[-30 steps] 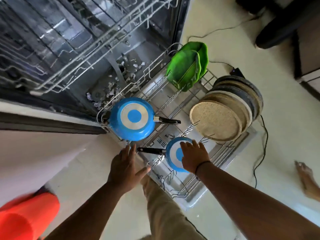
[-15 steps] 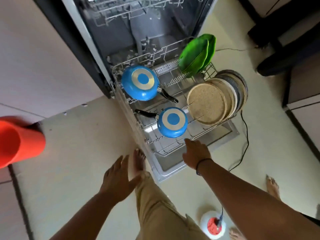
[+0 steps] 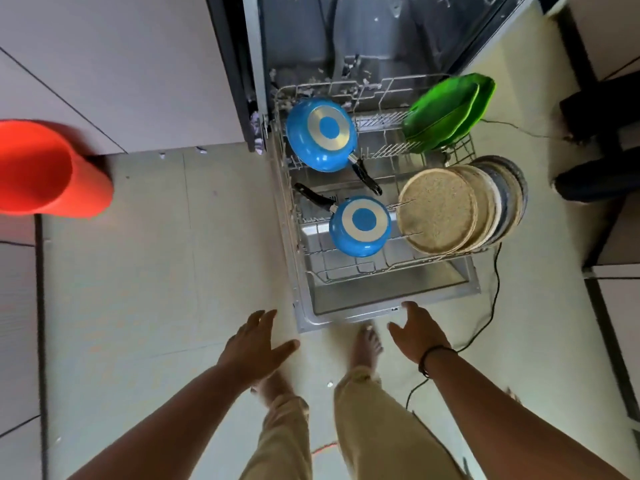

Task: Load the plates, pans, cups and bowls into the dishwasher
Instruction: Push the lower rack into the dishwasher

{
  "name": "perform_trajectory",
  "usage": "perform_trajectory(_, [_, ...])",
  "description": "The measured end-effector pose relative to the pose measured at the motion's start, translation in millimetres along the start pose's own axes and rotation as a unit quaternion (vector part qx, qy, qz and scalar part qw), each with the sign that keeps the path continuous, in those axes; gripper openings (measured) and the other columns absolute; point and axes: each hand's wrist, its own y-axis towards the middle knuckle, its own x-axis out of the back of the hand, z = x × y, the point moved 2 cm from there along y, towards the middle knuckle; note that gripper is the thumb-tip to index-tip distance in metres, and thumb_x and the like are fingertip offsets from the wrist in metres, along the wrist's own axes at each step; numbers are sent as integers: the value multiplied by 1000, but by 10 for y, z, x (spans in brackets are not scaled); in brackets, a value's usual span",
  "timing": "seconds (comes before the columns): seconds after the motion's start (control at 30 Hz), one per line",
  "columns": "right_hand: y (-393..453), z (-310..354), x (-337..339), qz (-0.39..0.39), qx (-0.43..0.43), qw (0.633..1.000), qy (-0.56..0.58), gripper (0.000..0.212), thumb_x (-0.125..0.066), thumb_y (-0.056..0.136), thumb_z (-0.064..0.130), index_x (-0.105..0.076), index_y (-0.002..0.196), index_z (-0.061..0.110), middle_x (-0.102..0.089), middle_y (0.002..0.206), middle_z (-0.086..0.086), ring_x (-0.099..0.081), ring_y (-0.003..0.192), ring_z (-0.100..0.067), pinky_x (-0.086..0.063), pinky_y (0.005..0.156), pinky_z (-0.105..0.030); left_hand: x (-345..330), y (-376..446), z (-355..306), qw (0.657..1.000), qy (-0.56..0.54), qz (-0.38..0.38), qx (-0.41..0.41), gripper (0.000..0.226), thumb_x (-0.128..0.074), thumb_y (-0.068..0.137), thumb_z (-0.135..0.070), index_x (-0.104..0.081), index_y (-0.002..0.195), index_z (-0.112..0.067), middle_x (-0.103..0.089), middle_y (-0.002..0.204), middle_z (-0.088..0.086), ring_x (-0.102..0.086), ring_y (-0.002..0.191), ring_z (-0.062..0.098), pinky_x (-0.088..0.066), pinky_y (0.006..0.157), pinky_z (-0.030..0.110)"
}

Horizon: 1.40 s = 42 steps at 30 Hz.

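The dishwasher's lower rack (image 3: 346, 271) is pulled out over the open door (image 3: 391, 299). In it stand a large blue pan (image 3: 320, 135) at the back left, a small blue pan (image 3: 360, 226) in front, green plates (image 3: 446, 112) at the back right and a row of speckled beige and grey plates (image 3: 440, 211) on the right. My left hand (image 3: 254, 346) hangs over the floor with spread fingers, holding nothing. My right hand (image 3: 415, 332) hovers just before the door's front edge, fingers relaxed and empty.
An orange object (image 3: 48, 169) sits at the left edge against the white cabinets (image 3: 114, 64). A black cable (image 3: 491, 299) runs along the floor right of the door. Dark furniture (image 3: 595, 140) stands at the right. My bare feet (image 3: 367, 348) are on the pale floor.
My right hand let go of the small blue pan and drew back past the door's edge. My left hand also pulled back. The view rose and retreated from the rack.
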Motion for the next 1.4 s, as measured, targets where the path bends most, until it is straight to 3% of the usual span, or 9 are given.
perform_trajectory(0.33, [669, -658, 119, 69, -2, 993, 97, 53, -56, 90, 35, -43, 137, 13, -52, 134, -14, -52, 120, -31, -43, 100, -39, -294, 542, -623, 993, -39, 10, 112, 77, -52, 88, -60, -27, 149, -19, -33, 152, 9, -39, 135, 26, -35, 107, 39])
perform_trajectory(0.5, [1161, -1153, 714, 100, 30, 992, 73, 54, -52, 93, 42, -40, 138, 15, -51, 135, -13, -54, 119, -29, -44, 98, -36, -534, 1024, -1301, 959, -177, -27, 218, 73, -55, 91, -52, -33, 146, -9, -40, 148, 16, -39, 135, 30, -33, 108, 37])
perform_trajectory(0.57, [1397, -1337, 935, 104, 27, 992, 65, 53, -50, 94, 41, -41, 138, 13, -52, 137, -12, -53, 121, -28, -42, 97, -34, -641, 1241, -1579, 916, -277, -59, 283, 63, -53, 95, -40, -36, 143, -3, -42, 145, 19, -42, 132, 33, -34, 107, 37])
perform_trajectory(0.77, [2123, -1617, 1205, 108, -90, 976, 166, 40, -47, 98, 21, -47, 133, 2, -51, 136, -22, -50, 123, -35, -41, 101, -36, -777, 1508, -2092, 683, -628, -42, 370, 30, -51, 97, -20, -50, 126, -12, -49, 123, 12, -50, 118, 31, -45, 95, 37])
perform_trajectory(0.9, [2332, -1586, 1084, 178, -210, 892, 358, 39, -41, 97, 2, -41, 135, -7, -46, 138, -28, -50, 124, -40, -49, 91, -43, -694, 1651, -1995, 593, -714, -57, 368, 15, -53, 95, -13, -53, 109, -9, -41, 127, 18, -50, 111, 34, -46, 94, 37])
perform_trajectory(1.03, [2415, -1450, 960, 201, -259, 758, 563, 37, -32, 98, -10, -43, 132, 0, -51, 126, -17, -46, 128, -35, -39, 105, -46, -663, 1813, -1890, 538, -756, -60, 368, 24, -53, 93, -14, -51, 116, -7, -46, 129, 23, -51, 120, 36, -41, 107, 42])
perform_trajectory(1.13, [2465, -1349, 945, 186, -272, 720, 610, 23, -36, 95, -13, -54, 94, 1, -58, 94, -14, -57, 98, -31, -38, 106, -45, -675, 1872, -1956, 503, -779, -95, 363, 11, -50, 90, -7, -51, 100, -4, -48, 118, 22, -56, 100, 32, -41, 107, 40])
perform_trajectory(1.2, [2455, -1287, 965, 171, -262, 702, 640, 26, -35, 95, -13, -54, 90, 3, -58, 90, -12, -56, 86, -24, -38, 105, -43, -679, 1867, -2006, 487, -791, -116, 352, 5, -47, 88, -3, -49, 92, -5, -46, 112, 19, -55, 98, 31, -40, 107, 40])
perform_trajectory(1.4, [2529, -1100, 1128, 152, -256, 667, 683, 27, -36, 92, -15, -56, 91, 2, -69, 73, -13, -58, 85, -26, -58, 57, -34, -499, 1876, -2047, 391, -858, -141, 301, 12, -43, 79, -2, -44, 69, -10, -51, 91, 15, -55, 92, 31, -42, 104, 41])
